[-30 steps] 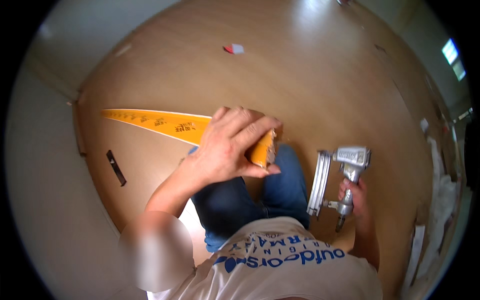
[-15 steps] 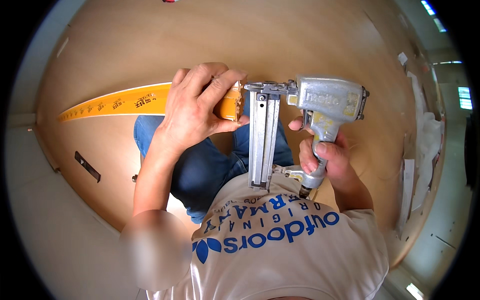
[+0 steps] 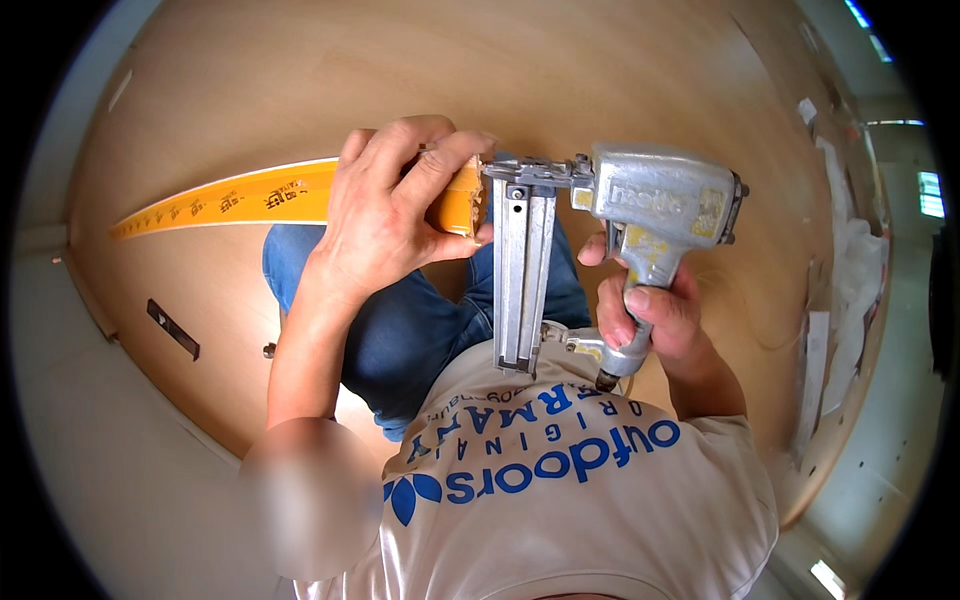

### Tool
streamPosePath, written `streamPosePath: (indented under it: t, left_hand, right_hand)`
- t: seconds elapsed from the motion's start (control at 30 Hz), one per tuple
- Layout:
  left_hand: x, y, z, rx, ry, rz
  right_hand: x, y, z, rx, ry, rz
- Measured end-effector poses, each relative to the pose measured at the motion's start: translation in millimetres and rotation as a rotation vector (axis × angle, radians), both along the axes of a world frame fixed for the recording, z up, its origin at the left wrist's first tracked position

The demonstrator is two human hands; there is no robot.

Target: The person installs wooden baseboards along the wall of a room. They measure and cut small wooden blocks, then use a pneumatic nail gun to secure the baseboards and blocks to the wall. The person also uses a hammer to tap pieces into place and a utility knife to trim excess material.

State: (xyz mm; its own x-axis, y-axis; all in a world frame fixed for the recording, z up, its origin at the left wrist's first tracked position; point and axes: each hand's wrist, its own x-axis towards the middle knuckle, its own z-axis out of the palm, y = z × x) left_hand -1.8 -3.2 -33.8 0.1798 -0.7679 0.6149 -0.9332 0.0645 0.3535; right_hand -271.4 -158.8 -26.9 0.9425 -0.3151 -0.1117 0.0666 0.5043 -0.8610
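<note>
A long yellow strip (image 3: 285, 195) with dark markings runs out to the left, its rough, jagged end near the middle. My left hand (image 3: 390, 210) is closed over that end, fingers across the top and thumb underneath. My right hand (image 3: 650, 315) grips the handle of a silver pneumatic nail gun (image 3: 650, 180) with yellow patches, index finger near the trigger. The gun's nose meets or almost meets the jagged end, and its long magazine (image 3: 519, 280) hangs down beside it. Below are my jeans-clad legs (image 3: 390, 350).
A wide light-brown board floor (image 3: 560, 80) surrounds me. A dark flat piece (image 3: 173, 328) lies at the left. Pale walls (image 3: 70, 400) curve at both sides, and white crumpled scraps and strips (image 3: 850, 290) line the right edge.
The nail gun in my right hand has risen and moved left to the strip's end, then shifted slightly upward. My left hand and the strip have moved up and left.
</note>
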Motion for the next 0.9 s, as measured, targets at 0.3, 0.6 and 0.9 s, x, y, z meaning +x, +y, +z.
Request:
streamPosePath:
  t: [0.3,0.6,0.9]
  left_hand:
    - [-0.4,-0.1,-1.7,-0.024,-0.007,-0.003]
    - [-0.2,5.6,-25.7,-0.049,0.006,0.027]
    - [2.0,-0.1,-13.6,-0.05,-0.051,0.012]
  right_hand:
    - [3.2,-1.9,4.4,0.038,0.057,0.023]
    - [-12.9,1.8,-13.1,-0.022,-0.032,-0.055]
    - [-9.5,-1.8,-6.6,0.013,0.003,0.006]
